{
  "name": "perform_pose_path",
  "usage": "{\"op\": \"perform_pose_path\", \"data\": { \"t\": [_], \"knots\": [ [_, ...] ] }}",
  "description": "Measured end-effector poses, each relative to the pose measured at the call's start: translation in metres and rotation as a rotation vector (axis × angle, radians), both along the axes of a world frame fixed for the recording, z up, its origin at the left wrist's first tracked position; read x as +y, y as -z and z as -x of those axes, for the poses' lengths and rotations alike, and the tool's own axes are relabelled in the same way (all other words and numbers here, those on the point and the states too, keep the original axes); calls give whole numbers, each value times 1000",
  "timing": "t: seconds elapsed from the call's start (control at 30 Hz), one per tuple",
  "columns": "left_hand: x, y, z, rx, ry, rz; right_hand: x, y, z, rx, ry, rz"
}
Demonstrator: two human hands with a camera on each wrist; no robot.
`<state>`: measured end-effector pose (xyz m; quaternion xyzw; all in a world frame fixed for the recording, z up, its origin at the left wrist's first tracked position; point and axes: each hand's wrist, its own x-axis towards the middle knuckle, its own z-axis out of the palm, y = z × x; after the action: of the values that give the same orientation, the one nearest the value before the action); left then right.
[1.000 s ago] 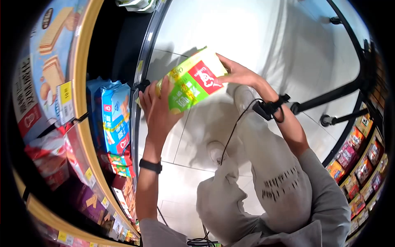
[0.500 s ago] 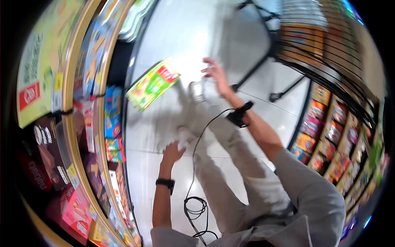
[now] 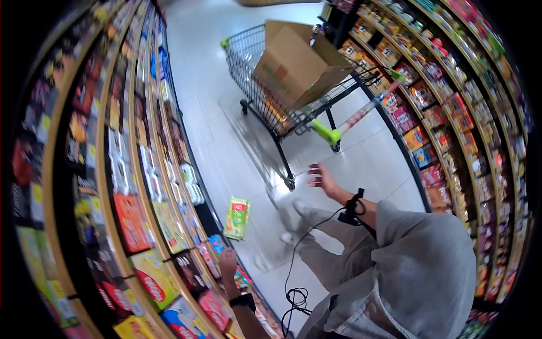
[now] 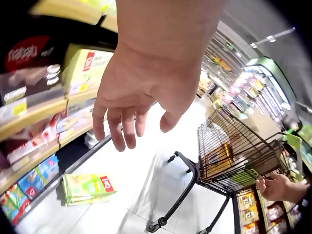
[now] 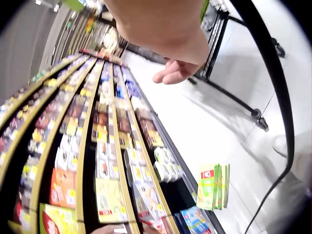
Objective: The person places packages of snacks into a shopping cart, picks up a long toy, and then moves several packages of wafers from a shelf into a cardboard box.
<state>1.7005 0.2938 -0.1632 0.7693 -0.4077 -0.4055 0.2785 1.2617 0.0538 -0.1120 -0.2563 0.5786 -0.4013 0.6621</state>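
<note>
Green packs (image 3: pixel 237 218): centre, on floor (image 3: pixel 217 164) between shelf edge (image 3: pixel 180 120) and cart (image 3: pixel 241 70)
Left hand (image 3: pixel 227 263): released, lower centre
Right hand (image 3: pixel 323 179): released, right of centre

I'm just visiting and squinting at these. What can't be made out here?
Contents of the cardboard box: head view; its sides and flaps hide the bottom.
Fine print on the green packs: right wrist view; too small and blurred.
Shelf labels: left wrist view; too blurred to read.
Some fingers of the right hand: right wrist view; hidden behind the hand itself.
</note>
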Motion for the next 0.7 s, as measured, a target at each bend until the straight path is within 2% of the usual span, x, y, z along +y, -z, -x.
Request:
{"op": "perform_pose_path", "data": {
  "t": [0.07, 0.13, 0.2, 0.23, 0.27, 0.3, 0.33, 0.4, 0.43, 0.47, 0.53, 0.7],
  "knots": [
    [-24, -47, 6, 23, 2, -31, -26, -10, 65, -27, 165, 34],
    [-49, -80, 22, 102, 51, 54, -64, -64, 110, -123, 323, 130],
    [-76, -118, 57, 224, 102, 40, -95, -109, 146, -223, 424, 219],
    [-90, -134, 77, 184, 145, -3, -111, -129, 154, -264, 471, 253],
    [-102, -149, 101, 145, 186, -49, -124, -134, 167, -388, 417, 310],
    [-114, -162, 125, 236, 214, -41, -133, -133, 170, -487, 386, 303],
    [-131, -168, 146, 224, 228, -45, -144, -133, 177, -582, 349, 302],
    [-155, -174, 185, 159, 533, -84, -143, -131, 183, -647, 315, 305],
    [-168, -188, 209, 175, 575, -59, -139, -135, 187, -653, 262, 318],
    [-182, -203, 228, 67, 630, -49, -141, -140, 190, -667, 263, 315],
    [-207, -246, 263, 69, 608, -7, -136, -141, 189, -600, 343, 266],
    [-249, -354, 332, -37, 620, 104, -115, -140, 239, -547, 309, 264]
  ]
}}
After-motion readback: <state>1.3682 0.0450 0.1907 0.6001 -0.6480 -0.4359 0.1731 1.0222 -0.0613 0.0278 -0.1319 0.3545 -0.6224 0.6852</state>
